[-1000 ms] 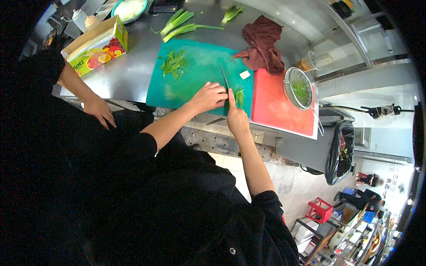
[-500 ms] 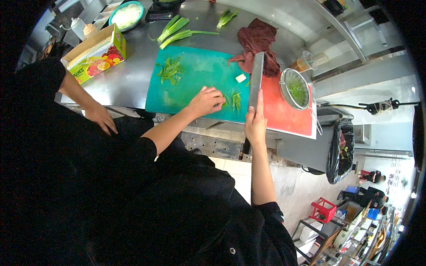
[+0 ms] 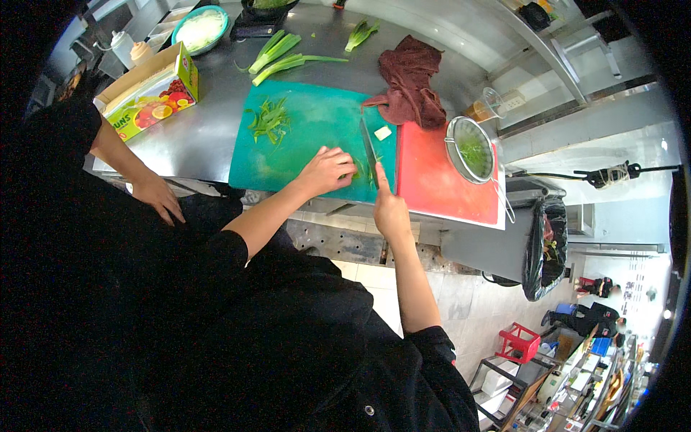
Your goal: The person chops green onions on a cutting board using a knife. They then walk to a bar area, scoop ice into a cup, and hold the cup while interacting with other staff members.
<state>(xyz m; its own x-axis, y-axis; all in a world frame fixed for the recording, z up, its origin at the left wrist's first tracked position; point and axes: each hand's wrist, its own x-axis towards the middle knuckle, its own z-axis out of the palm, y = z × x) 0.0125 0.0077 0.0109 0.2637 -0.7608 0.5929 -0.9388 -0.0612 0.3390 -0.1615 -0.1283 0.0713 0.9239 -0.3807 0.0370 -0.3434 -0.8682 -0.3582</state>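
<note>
Green cutting board (image 3: 302, 137), thin green leek strips (image 3: 358, 171), knife (image 3: 369, 149) blade-down

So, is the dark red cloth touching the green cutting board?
Touching. The head view shows the dark red cloth lying with its lower left edge over the far right corner of the green cutting board.

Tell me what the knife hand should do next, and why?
Probably press the knife down through the greens. The right hand holds the blade over them on the green cutting board, and the left hand pins them beside it, fingers close, so cut carefully.
</note>
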